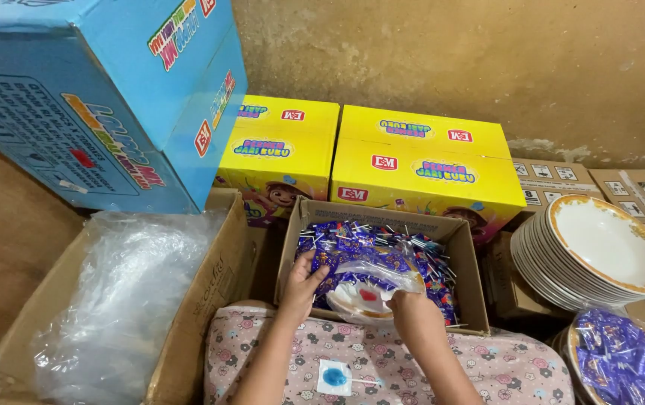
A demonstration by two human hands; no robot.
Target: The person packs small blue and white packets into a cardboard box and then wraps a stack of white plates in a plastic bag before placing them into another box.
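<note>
Bagged plate (367, 289) between left hand (301, 289) and right hand (412, 315), over box (465, 255).

A large blue cardboard carton (105, 97) tilts at upper left beside two yellow rectangular boxes (356, 161) against the wall. Below them, an open brown cardboard box (466, 277) holds purple-wrapped sweets; another brown carton (210, 285) holds clear plastic bags; flat brown cartons (562, 176) lie at right.

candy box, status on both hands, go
Left hand on bagged plate of purple candies. Right hand gripping bag edge. Open cardboard box below; nothing in the way.
</note>
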